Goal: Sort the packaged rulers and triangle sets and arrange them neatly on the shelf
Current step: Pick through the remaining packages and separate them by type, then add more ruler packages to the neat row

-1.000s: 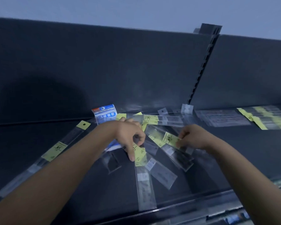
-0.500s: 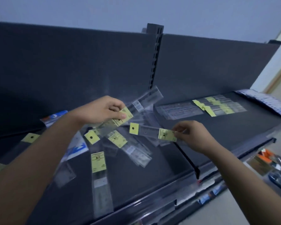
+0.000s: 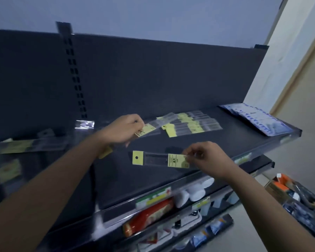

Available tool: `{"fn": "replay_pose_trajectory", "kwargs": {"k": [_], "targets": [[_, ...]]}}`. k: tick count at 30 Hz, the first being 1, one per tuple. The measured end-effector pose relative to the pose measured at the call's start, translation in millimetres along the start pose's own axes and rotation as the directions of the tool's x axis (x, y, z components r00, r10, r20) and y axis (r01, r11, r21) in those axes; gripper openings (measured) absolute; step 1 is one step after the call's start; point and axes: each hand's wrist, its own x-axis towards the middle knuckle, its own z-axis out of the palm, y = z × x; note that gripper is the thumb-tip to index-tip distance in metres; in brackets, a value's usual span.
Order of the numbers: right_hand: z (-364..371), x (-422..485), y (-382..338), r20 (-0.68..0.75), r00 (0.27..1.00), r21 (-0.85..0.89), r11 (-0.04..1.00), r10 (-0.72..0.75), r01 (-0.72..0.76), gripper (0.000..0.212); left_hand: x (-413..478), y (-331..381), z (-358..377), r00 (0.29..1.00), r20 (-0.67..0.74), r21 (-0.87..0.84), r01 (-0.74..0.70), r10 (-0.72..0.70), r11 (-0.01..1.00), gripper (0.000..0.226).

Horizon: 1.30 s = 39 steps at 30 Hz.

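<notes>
Head view. Packaged ruler [image 3: 158, 159]: clear sleeve, yellow header, above shelf [image 3: 235, 140] near centre, right hand [image 3: 205, 159] pinching its right end. Second ruler pack [image 3: 148, 128]: pinched by left hand [image 3: 124, 130], beside the sorted row [image 3: 193, 124] farther back. Likely light, slick, flexible; grip at card label.

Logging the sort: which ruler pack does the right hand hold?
The level pack with yellow hole tab pointing left, pinched by the right hand; the left hand holds the tilted pack by the stack.
</notes>
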Motion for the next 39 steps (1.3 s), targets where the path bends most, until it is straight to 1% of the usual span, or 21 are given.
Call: {"fn": "replay_pose_trajectory", "kwargs": {"k": [3,6,9,12,15,17,22,24,26,28,30,33,36,39], "targets": [[-28,3,45,-0.013,1.0,0.028,1.0,-0.003,0.003,0.012,32,32,35,0.995,0.096,-0.041,0.016,-0.012,0.999,0.01],[-47,13,81,-0.005,1.0,0.056,0.998,-0.007,0.007,0.011,59,52,60,0.984,0.171,-0.036,-0.039,0.044,0.999,0.004],[-55,31,111,0.023,1.0,0.066,0.998,0.001,-0.002,0.012,93,57,86,0.982,0.176,-0.013,-0.066,0.067,0.998,0.012],[-57,53,135,0.041,0.999,0.08,0.997,-0.019,0.016,0.013,127,52,114,0.987,0.149,0.017,-0.066,0.062,0.998,0.011],[-57,73,156,0.069,0.997,0.136,0.99,-0.044,0.035,0.011,155,43,138,0.991,0.126,0.031,-0.053,0.049,0.998,0.011],[-57,86,169,0.088,0.995,0.175,0.984,-0.055,0.039,0.01,169,41,150,0.992,0.123,0.089,-0.043,0.032,0.995,0.014],[-61,121,194,0.14,0.987,0.22,0.974,-0.076,0.044,0.013,190,38,146,0.991,0.125,0.274,-0.075,0.042,0.959,0.018],[-62,134,202,0.143,0.985,0.23,0.971,-0.096,0.061,0.013,193,40,140,0.99,0.117,0.332,-0.118,0.083,0.936,0.018],[-63,146,209,0.139,0.984,0.228,0.97,-0.114,0.08,0.016,194,46,136,0.985,0.136,0.309,-0.141,0.103,0.941,0.02],[-62,155,215,0.133,0.982,0.217,0.971,-0.133,0.102,0.02,193,50,137,0.973,0.221,0.265,-0.121,0.061,0.957,0.023],[-58,162,218,0.15,0.977,0.216,0.97,-0.148,0.114,0.015,190,50,142,0.958,0.285,0.268,-0.09,0.011,0.959,0.023],[-51,167,221,0.138,0.972,0.215,0.963,-0.192,0.16,0.008,188,47,146,0.972,0.234,0.267,-0.034,-0.03,0.963,0.028],[-50,170,223,0.103,0.96,0.182,0.954,-0.261,0.24,0.006,182,51,150,0.984,0.167,0.262,0.015,-0.061,0.965,0.025],[-52,173,221,0.102,0.929,0.142,0.929,-0.356,0.341,0.003,166,57,155,0.997,0.013,0.268,0.064,-0.07,0.961,0.023]]}}
